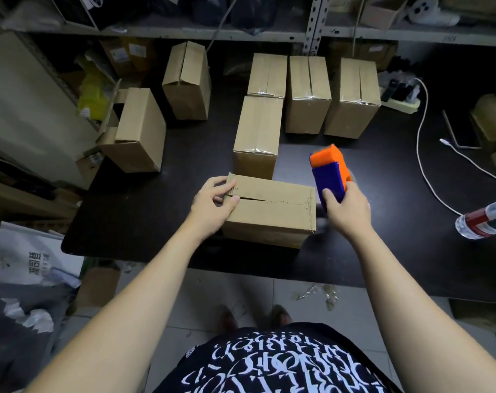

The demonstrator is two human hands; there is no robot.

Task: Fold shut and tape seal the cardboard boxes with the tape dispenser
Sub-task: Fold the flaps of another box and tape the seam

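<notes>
Near box [269, 205]: at the front edge of the black table [127, 222]; both top flaps folded shut, seam bare, contents hidden.
Left hand [212, 199]: lies on its left end, fingers and thumb pressing the flaps.
Right hand [346, 208]: clamped around the tape dispenser [330, 171], just right of this box.
Taped boxes [308, 95]: four, behind it.
Left boxes [140, 129]: two, one with end flaps open.
Right side: white cable [420, 137], one bottle [482, 219].

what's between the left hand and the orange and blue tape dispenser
Head view: the untaped brown cardboard box fills that stretch, left hand on its left end, tape dispenser in the right hand by its right end.
</notes>
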